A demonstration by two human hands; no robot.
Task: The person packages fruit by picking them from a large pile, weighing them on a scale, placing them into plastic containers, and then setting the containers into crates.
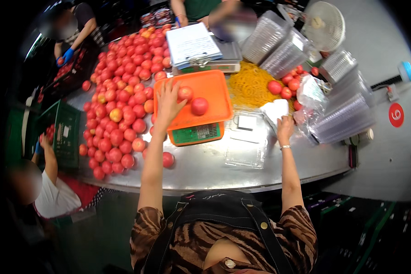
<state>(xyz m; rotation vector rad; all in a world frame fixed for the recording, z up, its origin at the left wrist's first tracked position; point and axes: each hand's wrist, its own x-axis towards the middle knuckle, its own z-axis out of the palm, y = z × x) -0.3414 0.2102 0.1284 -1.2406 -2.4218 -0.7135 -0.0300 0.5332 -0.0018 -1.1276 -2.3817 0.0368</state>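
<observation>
My left hand [167,101] is spread over the left side of an orange plastic tray [212,114], its fingers apart beside a tomato [185,93]. A second tomato [200,106] sits near the tray's middle. Beneath the tray is a digital scale [197,134] with a lit green display and a keypad. My right hand [286,129] has its fingers on the lower edge of a crumpled white cloth or paper [276,110] and seems to grip it. Between my hands, a clear plastic clamshell box [246,152] lies unfolded on the steel table [195,171].
A large heap of tomatoes [123,92] covers the left side. Behind are a clipboard [193,44] on another scale [231,65] and yellow netting [250,85]. Stacked clear containers [342,113] and a fan [325,25] stand right. Co-workers handle crates [66,133] at left; another person stands opposite.
</observation>
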